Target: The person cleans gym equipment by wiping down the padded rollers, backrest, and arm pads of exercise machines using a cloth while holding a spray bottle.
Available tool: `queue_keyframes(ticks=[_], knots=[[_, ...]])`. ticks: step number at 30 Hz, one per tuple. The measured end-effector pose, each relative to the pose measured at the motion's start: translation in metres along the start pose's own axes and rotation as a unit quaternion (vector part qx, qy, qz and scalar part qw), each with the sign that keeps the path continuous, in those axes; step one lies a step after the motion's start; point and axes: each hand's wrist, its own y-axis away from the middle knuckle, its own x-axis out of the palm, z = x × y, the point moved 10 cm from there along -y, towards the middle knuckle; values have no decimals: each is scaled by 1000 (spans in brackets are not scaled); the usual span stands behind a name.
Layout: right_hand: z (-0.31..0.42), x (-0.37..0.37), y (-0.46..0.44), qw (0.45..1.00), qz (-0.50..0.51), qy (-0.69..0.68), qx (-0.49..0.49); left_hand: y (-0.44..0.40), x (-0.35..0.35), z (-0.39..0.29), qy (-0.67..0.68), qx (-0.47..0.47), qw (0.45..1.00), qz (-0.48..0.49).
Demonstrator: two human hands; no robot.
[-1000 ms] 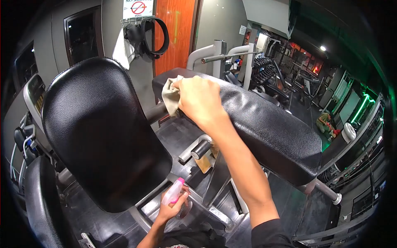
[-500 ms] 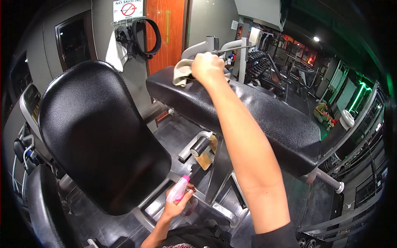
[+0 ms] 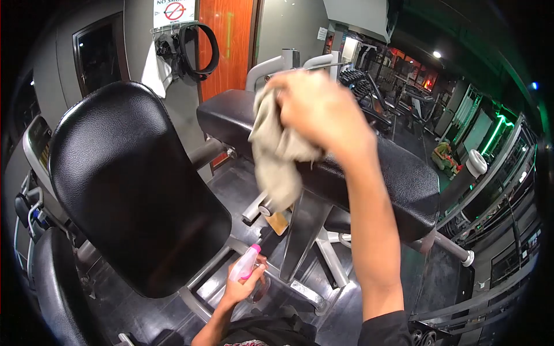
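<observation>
My right hand (image 3: 320, 109), a little blurred, grips a beige cloth (image 3: 274, 144). The cloth hangs down in front of the long black padded cushion (image 3: 398, 184) of a gym machine. My left hand (image 3: 245, 282) is low in the middle, with its fingers wrapped round a spray bottle (image 3: 247, 262) that has a white and pink head. The bottle's lower part is partly hidden by the fingers. To the left of both hands stands a black padded seat (image 3: 133, 184).
Grey metal frame bars (image 3: 306, 242) run below the cushion. Another black pad (image 3: 60, 288) is at the lower left. A belt (image 3: 210, 52) hangs on the wall under a no-smoking sign (image 3: 173, 10). Dumbbell racks (image 3: 360, 86) stand at the back.
My right hand has lifted off the cushion and moved right and nearer to me. The cloth, earlier bunched on the cushion, now hangs from it. The left hand keeps the bottle.
</observation>
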Motion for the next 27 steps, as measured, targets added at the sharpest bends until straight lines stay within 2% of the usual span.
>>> queue_keyframes(ticks=[2,4,6,7,8,10,12,14,15,16,18,20,22,24,26,27], knots=[[-24,-25,-25,995,-86,24,35,-1,2,-2,-11,0,1000,1],[-44,-22,-52,994,-86,49,51,0,4,-2,2,-1,1000,-3],[-63,28,-78,996,24,35,73,2,2,3,-16,-4,1000,-9],[-69,72,-90,991,119,41,34,2,1,5,-35,-7,999,-14],[-72,107,-91,976,212,46,-5,2,2,7,-35,-7,999,-13],[-82,140,-79,938,344,34,35,3,1,5,-12,8,1000,-18],[-69,91,-33,911,334,-51,237,4,-2,6,2,-9,1000,-16],[-62,103,-45,941,328,16,85,6,-3,10,17,-25,999,-19],[-72,115,-58,955,283,47,71,7,-5,10,16,-18,999,-25],[-73,115,-65,970,240,2,49,6,-6,9,15,-11,999,-31],[-82,103,-63,986,79,-22,144,6,-6,11,7,-15,999,-37],[-49,95,-44,984,-35,79,157,8,-11,12,-7,-20,999,-40],[-25,91,-30,992,-33,55,106,6,-7,9,-53,-8,999,-5],[-1,76,-1,997,-78,4,19,3,-9,9,-11,-10,999,-29],[21,64,25,998,-10,-47,-34,2,-8,7,2,-24,999,-21],[26,56,33,992,62,-105,-30,2,-9,8,1,-23,1000,-21]])
